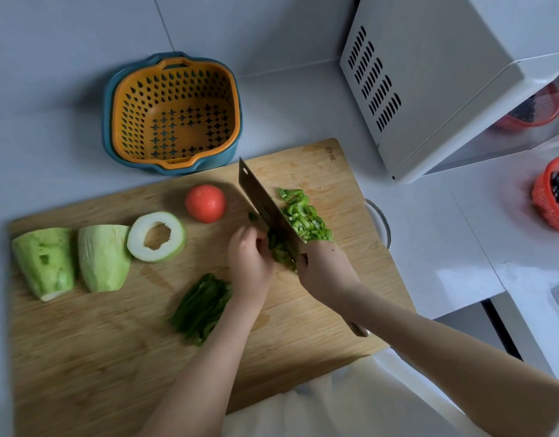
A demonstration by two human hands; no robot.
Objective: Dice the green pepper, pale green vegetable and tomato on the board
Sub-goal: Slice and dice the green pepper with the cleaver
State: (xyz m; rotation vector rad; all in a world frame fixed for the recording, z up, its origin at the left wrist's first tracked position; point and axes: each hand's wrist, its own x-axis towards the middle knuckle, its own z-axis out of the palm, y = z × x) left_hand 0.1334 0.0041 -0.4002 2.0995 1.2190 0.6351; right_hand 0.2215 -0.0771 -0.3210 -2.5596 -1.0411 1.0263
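Note:
On the wooden board (82, 342) my right hand (325, 269) grips the handle of a cleaver (262, 203), its blade down across green pepper strips (279, 250). My left hand (249, 260) holds those strips with curled fingers, right beside the blade. Diced pepper (303, 216) is heaped on the blade's right side. A second bundle of pepper strips (202, 307) lies by my left wrist. The whole tomato (205, 203) sits left of the blade. Two pale green vegetable chunks (45, 263) (103, 257) and a hollow ring slice (156, 236) lie at the board's left.
An orange colander in a blue basin (172, 111) stands behind the board. A white microwave (429, 74) is at the back right. A red basket of dark berries (555, 197) sits at the far right. A glass bowl rim (382, 222) shows past the board's right edge.

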